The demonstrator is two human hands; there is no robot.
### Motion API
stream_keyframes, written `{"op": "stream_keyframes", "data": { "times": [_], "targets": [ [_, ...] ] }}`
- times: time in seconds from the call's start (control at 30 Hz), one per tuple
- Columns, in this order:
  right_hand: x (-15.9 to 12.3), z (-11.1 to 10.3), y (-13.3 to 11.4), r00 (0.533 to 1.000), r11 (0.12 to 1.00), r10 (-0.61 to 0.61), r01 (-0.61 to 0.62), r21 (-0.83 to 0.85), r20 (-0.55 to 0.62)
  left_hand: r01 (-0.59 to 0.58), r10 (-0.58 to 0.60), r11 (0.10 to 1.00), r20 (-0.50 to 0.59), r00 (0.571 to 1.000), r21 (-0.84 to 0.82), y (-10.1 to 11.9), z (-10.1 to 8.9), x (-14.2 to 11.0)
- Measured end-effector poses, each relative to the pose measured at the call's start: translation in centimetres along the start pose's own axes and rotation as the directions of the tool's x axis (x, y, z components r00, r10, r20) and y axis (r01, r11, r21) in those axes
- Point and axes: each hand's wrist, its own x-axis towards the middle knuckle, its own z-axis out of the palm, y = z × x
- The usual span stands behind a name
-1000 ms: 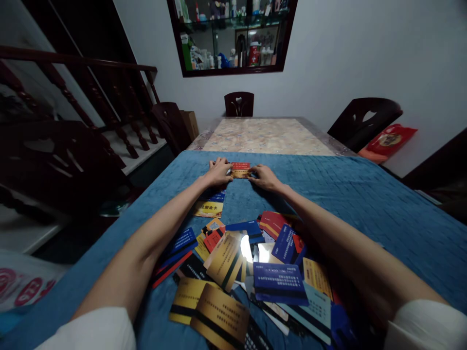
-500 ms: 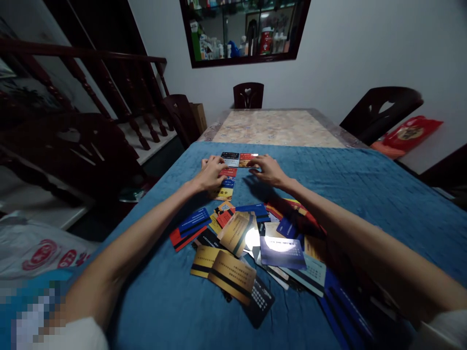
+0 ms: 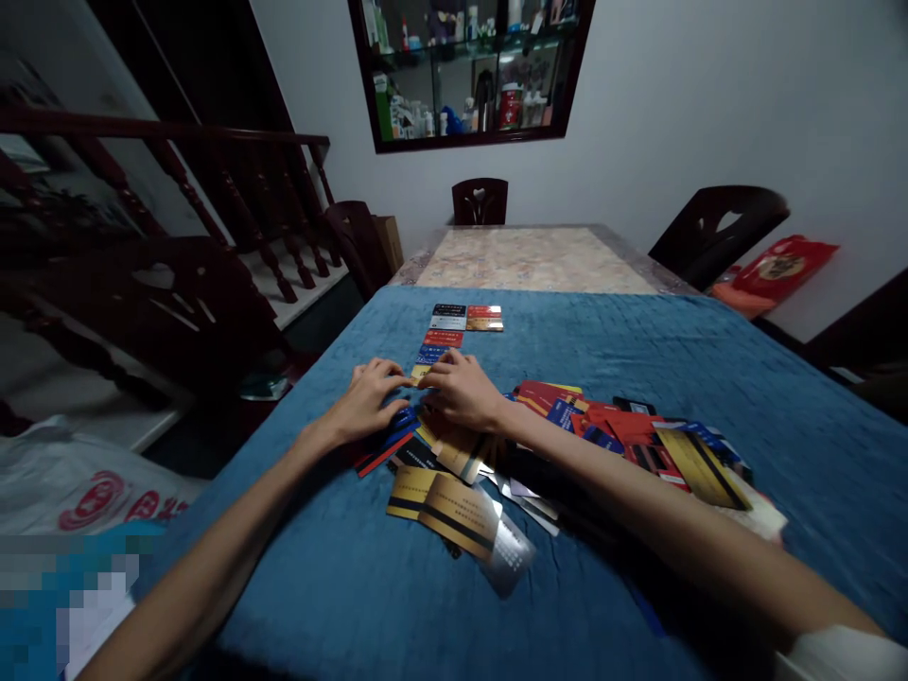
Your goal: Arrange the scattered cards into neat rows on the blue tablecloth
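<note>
At the near end of a short column of overlapping cards, my left hand (image 3: 370, 399) touches the left side of a yellow card (image 3: 420, 372), thumb apart from the fingers. From the right, my right hand (image 3: 464, 390) reaches over the same card with fingers stretched out, partly covering it. Above it in the column lie a blue card (image 3: 429, 355), a red card (image 3: 445, 338) and a black card (image 3: 449, 310). A second short stack with a red card (image 3: 485, 311) adjoins on the right. Below my hands spreads a loose heap with a gold card (image 3: 460, 515).
A blue cloth (image 3: 312, 577) covers the near part of the table. More mixed cards (image 3: 631, 430) lie to the right, partly behind my right forearm. Dark chairs (image 3: 480, 200) stand around the table, and a white plastic bag (image 3: 92, 482) is at the left.
Both hands have come nearer, from the far cards down to the yellow card at the column's near end. The red card at the far right is uncovered now. The view has tilted slightly upward.
</note>
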Motion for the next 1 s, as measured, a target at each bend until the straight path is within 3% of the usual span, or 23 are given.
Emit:
{"op": "stream_keyframes", "data": {
  "times": [0.23,0.47,0.83,1.0],
  "targets": [
    [0.0,0.9,-2.7,0.990,0.997,-0.071,0.073,-0.015,0.118,0.048,-0.034,0.995,0.149,0.988,-0.091,-0.7,-2.0,-2.8],
    [-0.2,1.0,-4.0,0.977,0.999,-0.046,0.049,-0.008,0.209,0.065,-0.058,0.998,0.269,0.961,-0.017,0.2,-2.6,-3.3],
    [-0.3,0.1,-5.1,0.963,0.999,0.037,-0.027,-0.042,0.269,0.010,-0.006,1.000,0.230,0.973,-0.016,0.1,-1.7,-3.4],
    [-0.3,0.3,-4.9,0.971,0.999,0.035,-0.028,-0.033,0.236,0.007,0.016,0.995,0.215,0.977,-0.104,-0.1,-2.0,-3.3]
  ]
}}
